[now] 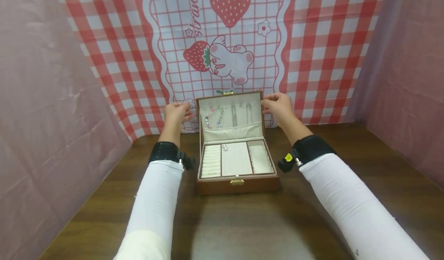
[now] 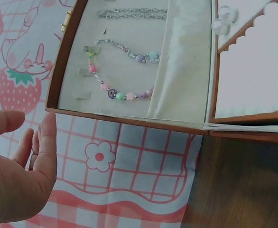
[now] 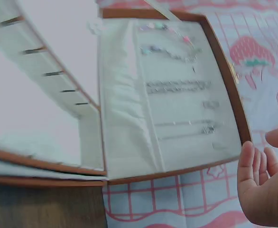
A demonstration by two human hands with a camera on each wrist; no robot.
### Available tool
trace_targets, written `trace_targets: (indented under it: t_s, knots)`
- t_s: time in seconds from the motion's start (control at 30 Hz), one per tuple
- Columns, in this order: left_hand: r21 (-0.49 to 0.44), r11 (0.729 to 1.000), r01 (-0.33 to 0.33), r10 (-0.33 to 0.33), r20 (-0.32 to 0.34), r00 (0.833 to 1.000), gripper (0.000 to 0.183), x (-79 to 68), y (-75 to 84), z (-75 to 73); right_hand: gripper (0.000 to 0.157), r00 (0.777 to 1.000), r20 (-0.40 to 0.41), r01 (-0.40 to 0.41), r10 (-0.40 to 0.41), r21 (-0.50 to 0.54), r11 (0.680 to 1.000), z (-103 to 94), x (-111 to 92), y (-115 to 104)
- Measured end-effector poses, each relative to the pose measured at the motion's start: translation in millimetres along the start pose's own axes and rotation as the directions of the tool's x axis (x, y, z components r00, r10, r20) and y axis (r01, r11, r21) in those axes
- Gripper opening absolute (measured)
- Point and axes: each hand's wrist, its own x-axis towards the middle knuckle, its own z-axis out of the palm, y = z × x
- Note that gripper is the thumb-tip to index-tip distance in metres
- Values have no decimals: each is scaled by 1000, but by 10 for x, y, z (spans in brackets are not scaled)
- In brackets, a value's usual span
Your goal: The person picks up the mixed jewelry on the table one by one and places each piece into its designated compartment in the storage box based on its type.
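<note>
A brown jewelry box [image 1: 239, 186] stands with its lid [image 1: 207, 135] raised. Beaded bracelet or necklace [image 2: 120, 96], with colourful beads, hangs inside the lid beside silver chains [image 2: 134, 14]; their lower ends go into a cream pocket [image 1: 233, 132]. Below are ring rolls [image 1: 211, 160], a pale middle panel [image 1: 236, 161] with a small shiny piece [image 1: 225, 147] on it, and a side compartment [image 1: 260, 157]. My left hand [image 1: 176, 115], fingers extended, has a fingertip right at the lid's upper corner. At the opposite corner, my right hand [image 1: 279, 106] likewise holds its fingertips against the edge, thumb apart.
The box rests on a brown wooden table [image 1: 222, 229]. Close behind the lid hangs a red-and-white checked cloth [image 1: 322, 51] with strawberry prints. Pink curtains [image 1: 62, 117] enclose both sides. Gold clasp parts [image 1: 237, 182] sit on the box front and the lid's top edge.
</note>
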Motion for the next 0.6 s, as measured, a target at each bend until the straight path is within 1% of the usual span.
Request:
trace_targets:
  t_s: [0.07, 0.13, 0.17, 0.23, 0.3, 0.33, 0.4, 0.47, 0.53, 0.6]
  knots:
    - [-9, 1000, -9, 9, -14, 1000, 35, 52, 6, 31, 28, 999, -55, 0, 2, 30, 1000, 4, 60, -44]
    - [-1, 1000, -21, 21, -36, 999, 37, 104, -2, 69, 28, 996, -88, -11, 15, 55, 998, -2, 104, -84]
    - [15, 1000, -25, 26, -49, 998, 38, 130, -11, 88, 30, 995, -92, -17, 23, 65, 998, -6, 122, -100]
    - [84, 996, -26, 33, -75, 997, 41, 177, -37, 123, 36, 996, -76, -33, 37, 57, 998, -12, 152, -131]
    - [142, 989, -31, 42, -75, 996, 47, 218, -64, 162, 44, 998, -45, -43, 44, 25, 999, -7, 175, -157]
    - [164, 986, -35, 46, -63, 997, 50, 229, -78, 180, 47, 999, -28, -44, 45, 8, 999, -2, 186, -167]
    - [175, 984, -42, 46, -23, 999, 57, 242, -102, 210, 54, 999, 1, -48, 48, -29, 998, 18, 203, -182]
    - [150, 987, -52, 48, 31, 998, 63, 238, -118, 239, 59, 998, 29, -50, 52, -60, 997, 43, 213, -189]
    - [145, 987, -65, 55, 73, 996, 64, 226, -128, 262, 63, 995, 74, -64, 70, -69, 996, 69, 216, -188]
    - [160, 984, -75, 60, 93, 994, 62, 214, -130, 274, 64, 989, 121, -70, 81, -91, 993, 95, 214, -183]
